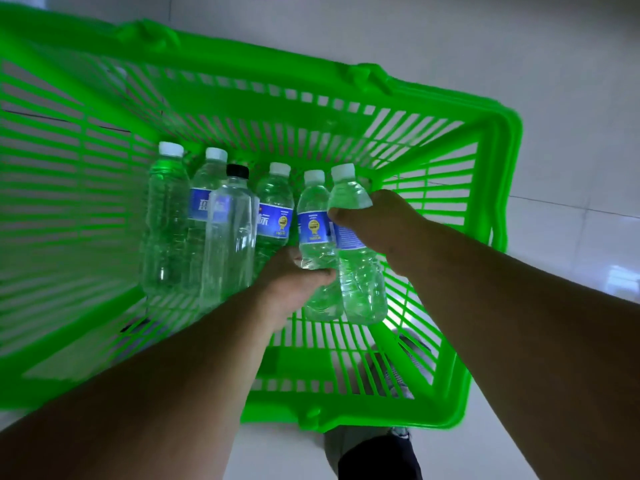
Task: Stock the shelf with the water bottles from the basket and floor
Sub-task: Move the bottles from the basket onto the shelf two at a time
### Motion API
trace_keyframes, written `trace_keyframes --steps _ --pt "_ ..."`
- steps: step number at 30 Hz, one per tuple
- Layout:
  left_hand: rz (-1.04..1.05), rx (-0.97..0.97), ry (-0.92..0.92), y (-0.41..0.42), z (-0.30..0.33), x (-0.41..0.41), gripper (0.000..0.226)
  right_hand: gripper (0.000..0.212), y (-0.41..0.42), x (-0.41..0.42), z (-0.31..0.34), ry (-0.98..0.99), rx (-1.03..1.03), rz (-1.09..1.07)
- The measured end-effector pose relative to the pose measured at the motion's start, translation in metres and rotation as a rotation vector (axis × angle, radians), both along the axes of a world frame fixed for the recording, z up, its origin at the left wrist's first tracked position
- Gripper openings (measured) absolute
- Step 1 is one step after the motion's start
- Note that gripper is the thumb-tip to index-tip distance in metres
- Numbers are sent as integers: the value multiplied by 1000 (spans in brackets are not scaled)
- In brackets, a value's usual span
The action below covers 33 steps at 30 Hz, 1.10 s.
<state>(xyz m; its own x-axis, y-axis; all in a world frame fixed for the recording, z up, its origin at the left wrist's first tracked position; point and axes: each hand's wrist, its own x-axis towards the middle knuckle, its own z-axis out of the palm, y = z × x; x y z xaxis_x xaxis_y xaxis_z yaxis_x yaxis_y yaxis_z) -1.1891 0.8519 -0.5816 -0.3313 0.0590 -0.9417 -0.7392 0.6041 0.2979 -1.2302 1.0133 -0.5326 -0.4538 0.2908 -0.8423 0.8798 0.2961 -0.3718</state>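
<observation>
**Both hands on bottles in the basket**

A green basket (450,140) sits on the pale tiled floor (571,81), six water bottles lying inside. The right hand (377,220) wraps the rightmost bottle (360,271); the left hand (294,278) grips its neighbour (313,223). Leftward lie two more white-capped bottles, a black-capped bottle (230,237) and another white-capped one.

Bright, even light; wide-angle bending and blur toward the edges.
</observation>
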Motion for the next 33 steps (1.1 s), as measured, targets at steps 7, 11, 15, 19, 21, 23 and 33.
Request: trace_keyframes --steps 7,11,15,19,21,23,33 --pt "69 80 -30 -24 64 -9 88 28 6 17 53 234 93 21" --pt "116 156 30 -41 133 -14 62 22 0 18 113 322 52 -15" --pt "87 144 166 -55 225 -19 72 19 -6 15 201 419 79 31" --pt "152 247 253 -70 329 -17 62 21 -14 17 305 506 64 37" --pt "174 284 299 -79 380 -15 63 30 -20 20 359 545 73 55" --pt "180 327 340 -88 431 -13 58 24 -26 25 414 591 60 47" --pt "49 463 616 -130 713 9 53 10 -66 64 717 887 23 -59"
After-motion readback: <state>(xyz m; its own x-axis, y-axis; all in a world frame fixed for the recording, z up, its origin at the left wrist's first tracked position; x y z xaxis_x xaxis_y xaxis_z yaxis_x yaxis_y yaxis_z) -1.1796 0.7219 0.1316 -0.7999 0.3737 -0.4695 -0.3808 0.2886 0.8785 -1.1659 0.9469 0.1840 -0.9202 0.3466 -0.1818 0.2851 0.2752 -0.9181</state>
